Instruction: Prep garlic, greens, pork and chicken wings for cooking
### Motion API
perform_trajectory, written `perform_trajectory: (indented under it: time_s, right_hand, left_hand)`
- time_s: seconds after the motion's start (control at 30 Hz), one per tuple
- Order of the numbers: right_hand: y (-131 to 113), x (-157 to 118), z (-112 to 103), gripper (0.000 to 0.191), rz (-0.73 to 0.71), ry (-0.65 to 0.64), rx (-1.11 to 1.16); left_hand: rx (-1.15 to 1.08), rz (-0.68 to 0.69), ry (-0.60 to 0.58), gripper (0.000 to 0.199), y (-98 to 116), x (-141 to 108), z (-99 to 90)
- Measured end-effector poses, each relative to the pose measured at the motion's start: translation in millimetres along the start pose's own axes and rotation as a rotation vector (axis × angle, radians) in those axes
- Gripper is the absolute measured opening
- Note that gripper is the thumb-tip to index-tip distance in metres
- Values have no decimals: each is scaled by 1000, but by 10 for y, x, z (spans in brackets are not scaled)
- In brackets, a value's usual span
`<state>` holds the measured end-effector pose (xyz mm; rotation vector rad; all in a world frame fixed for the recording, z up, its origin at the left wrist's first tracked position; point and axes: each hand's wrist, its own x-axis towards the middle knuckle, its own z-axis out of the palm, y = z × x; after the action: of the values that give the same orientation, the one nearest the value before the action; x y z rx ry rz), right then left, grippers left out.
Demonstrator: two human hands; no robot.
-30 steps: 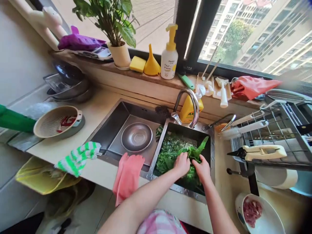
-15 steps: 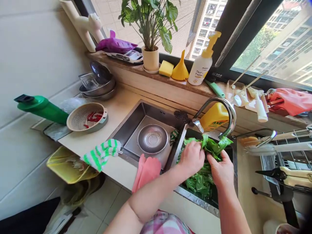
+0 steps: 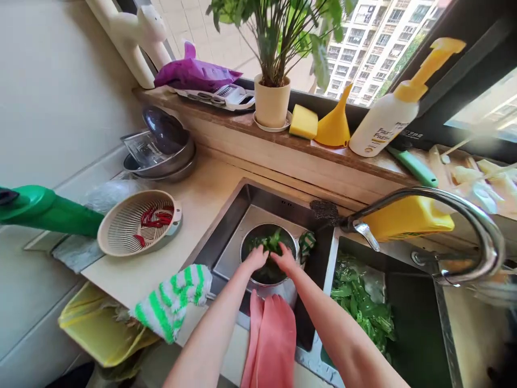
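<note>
Your two hands are now over the left basin (image 3: 232,256), no longer working above the right basin (image 3: 416,307), and a clump of leafy greens (image 3: 271,238) has come across with them. That clump now sits inside the round metal strainer (image 3: 269,277), which shows no leaves in the previous view. Your left hand (image 3: 257,258) and right hand (image 3: 285,258) are close together but apart, one on each side of the leaves, with fingers reaching in over the near part of the rim. You seem to be touching the greens, though I cannot tell whether either hand is closed on them or already letting go. What this means, as I judge it, is that the leaves are now split between two places: this clump in the strainer, and a larger heap of greens (image 3: 361,302) in the right basin (so only part is moved over). The pink gloves (image 3: 274,339) hang over the front edge of the left basin, just below your hands.
</note>
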<state>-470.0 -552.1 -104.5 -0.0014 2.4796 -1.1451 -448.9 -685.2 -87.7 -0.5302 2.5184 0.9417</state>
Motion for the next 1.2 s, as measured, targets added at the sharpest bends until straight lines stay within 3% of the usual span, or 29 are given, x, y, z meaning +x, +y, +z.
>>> perform_trajectory:
  time_s: [0.07, 0.17, 0.23, 0.33, 0.43, 0.5, 0.6, 0.67, 0.73, 0.83, 0.93, 1.0, 1.07, 1.1, 1.2]
  right_hand:
    - [188, 33, 84, 55, 57, -64, -36]
    - [352, -85, 38, 46, 57, -125, -41]
    - [374, -267, -47, 38, 32, -154, -13]
    - [382, -647, -248, 27, -30, -193, 137]
    - [587, -979, -651, 32, -24, -72, 322]
    - [907, -1074, -1070, 40, 108, 93, 194]
    - [1548, -951, -1735, 48, 337, 252, -184]
    - [1906, -694, -1982, 62, 406, 281, -265]
    - [2081, -394, -1953, 73, 440, 272, -276]
    - [2055, -173, -1538, 80, 408, 185, -276]
    - [2060, -372, -1200, 93, 163, -84, -453]
    - [2225, -630, -1212, 100, -95, -296, -616]
    - [2467, -872, -1368, 101, -208, -396, -725]
    - [2584, -965, -1459, 99, -143, -379, -761]
    - [2799, -1146, -1606, 79, 257, -186, -739]
  left_hand:
    - [6, -96, -8, 29, -274, 134, 37]
    - [-19, -223, 58, 39, -591, 272, 0]
    - [-70, -313, 59, 41, -723, 352, -12]
    - [-207, -427, -50, 27, -799, 425, 60]
    - [-350, -498, -153, 15, -760, 404, 144]
    - [-433, -512, -175, 15, -698, 335, 108]
    - [-555, -478, -169, 10, -584, 109, -126]
    - [-683, -424, -158, 3, -499, -156, -329]
    - [-872, -390, -138, 17, -402, -494, -474]
    - [-988, -426, -42, 32, -239, -1012, -498]
    - [-1026, -475, 50, 43, -74, -1393, -357]
    - [-1064, -502, 65, 51, 38, -1553, -233]
    - [-1100, -525, 75, 54, 162, -1659, -107]
    - [-1112, -528, 83, 53, 227, -1697, -46]
    - [-1113, -498, 111, 42, 414, -1772, 113]
